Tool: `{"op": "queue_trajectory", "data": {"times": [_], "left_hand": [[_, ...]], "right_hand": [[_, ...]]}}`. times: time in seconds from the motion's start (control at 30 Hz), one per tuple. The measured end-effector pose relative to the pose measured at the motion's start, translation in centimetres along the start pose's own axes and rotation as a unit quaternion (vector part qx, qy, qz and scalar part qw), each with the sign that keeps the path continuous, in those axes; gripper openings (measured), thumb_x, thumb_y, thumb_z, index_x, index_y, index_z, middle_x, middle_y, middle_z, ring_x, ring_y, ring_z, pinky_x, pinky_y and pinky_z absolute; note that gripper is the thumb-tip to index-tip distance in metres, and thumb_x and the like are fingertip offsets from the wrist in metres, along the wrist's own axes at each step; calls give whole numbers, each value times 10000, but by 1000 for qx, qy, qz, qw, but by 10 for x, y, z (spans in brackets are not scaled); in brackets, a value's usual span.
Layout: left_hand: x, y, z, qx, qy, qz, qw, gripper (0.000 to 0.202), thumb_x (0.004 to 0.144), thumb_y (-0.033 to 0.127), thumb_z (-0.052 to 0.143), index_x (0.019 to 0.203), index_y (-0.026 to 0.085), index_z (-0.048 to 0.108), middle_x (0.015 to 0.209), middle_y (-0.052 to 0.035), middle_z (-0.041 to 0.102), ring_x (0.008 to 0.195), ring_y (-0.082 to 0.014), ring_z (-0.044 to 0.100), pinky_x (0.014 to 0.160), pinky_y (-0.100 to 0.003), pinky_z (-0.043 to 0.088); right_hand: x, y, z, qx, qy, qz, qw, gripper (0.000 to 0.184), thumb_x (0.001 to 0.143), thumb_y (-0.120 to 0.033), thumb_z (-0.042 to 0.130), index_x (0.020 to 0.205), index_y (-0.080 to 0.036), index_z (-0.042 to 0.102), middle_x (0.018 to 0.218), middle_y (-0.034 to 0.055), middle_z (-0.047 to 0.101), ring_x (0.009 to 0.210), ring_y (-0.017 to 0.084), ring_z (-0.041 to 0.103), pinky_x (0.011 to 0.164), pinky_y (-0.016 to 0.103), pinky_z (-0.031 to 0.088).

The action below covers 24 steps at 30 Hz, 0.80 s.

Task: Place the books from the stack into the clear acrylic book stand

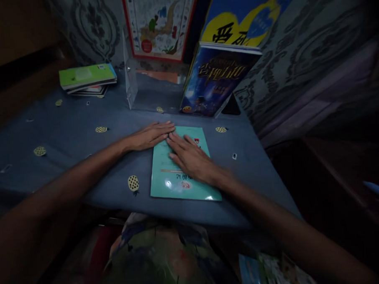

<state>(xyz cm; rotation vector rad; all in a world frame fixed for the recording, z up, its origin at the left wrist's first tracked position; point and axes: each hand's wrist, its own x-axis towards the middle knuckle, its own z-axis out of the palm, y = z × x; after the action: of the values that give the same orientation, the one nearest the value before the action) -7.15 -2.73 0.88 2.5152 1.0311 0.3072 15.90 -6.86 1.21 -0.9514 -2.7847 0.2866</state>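
Note:
A thin teal booklet [175, 180] lies flat on a table covered with a blue cloth [66, 135]. My right hand [192, 158] rests flat on the booklet's cover, fingers stretched toward its far left corner. My left hand [151, 135] lies flat on the cloth at that same corner, fingertips touching the booklet's edge. Both hands are open and grip nothing.
A small stack of books with a green cover [86, 77] sits at the far left. A clear stand [133, 86] holds upright picture books: a dark blue one [215, 80], a blue and yellow one [243, 18] and a white one with a red border [159, 24]. Patterned fabric hangs behind.

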Motion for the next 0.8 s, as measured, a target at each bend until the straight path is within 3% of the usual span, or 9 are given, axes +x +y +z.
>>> {"op": "queue_trajectory", "data": {"times": [0.17, 0.37, 0.53, 0.8], "left_hand": [[-1, -3, -1, -4, -6, 16, 1000, 553, 1056, 450, 221, 1536, 193, 312, 1630, -68, 259, 1521, -204, 156, 1221, -417, 119], [-1, -4, 0, 15, 6, 18, 1000, 560, 1055, 459, 203, 1534, 194, 319, 1630, -67, 254, 1520, -210, 164, 1221, -418, 128], [-2, -4, 2, 32, 14, 16, 999, 597, 1049, 491, 169, 1536, 179, 319, 1627, -73, 263, 1518, -213, 174, 1224, -408, 150], [-3, -5, 4, 41, 37, 28, 998, 613, 1042, 526, 161, 1527, 198, 345, 1617, -51, 295, 1510, -209, 209, 1224, -409, 195]], "right_hand": [[-19, -46, 4, 17, -43, -65, 997, 563, 1045, -423, 332, 1549, -174, 291, 1629, 116, 248, 1517, 249, 160, 1238, 515, 184], [-48, -70, 1, 29, -47, -125, 991, 481, 1048, -334, 394, 1511, -205, 371, 1627, 95, 261, 1518, 224, 161, 1241, 497, 183], [-73, -68, -6, 47, -51, -110, 992, 490, 1041, -321, 417, 1513, -200, 361, 1625, 96, 265, 1518, 216, 165, 1238, 508, 187], [-107, -37, -14, 105, -36, 13, 994, 638, 1040, -434, 378, 1589, -252, 109, 1652, 51, 174, 1521, 217, 128, 1252, 477, 180]]}}
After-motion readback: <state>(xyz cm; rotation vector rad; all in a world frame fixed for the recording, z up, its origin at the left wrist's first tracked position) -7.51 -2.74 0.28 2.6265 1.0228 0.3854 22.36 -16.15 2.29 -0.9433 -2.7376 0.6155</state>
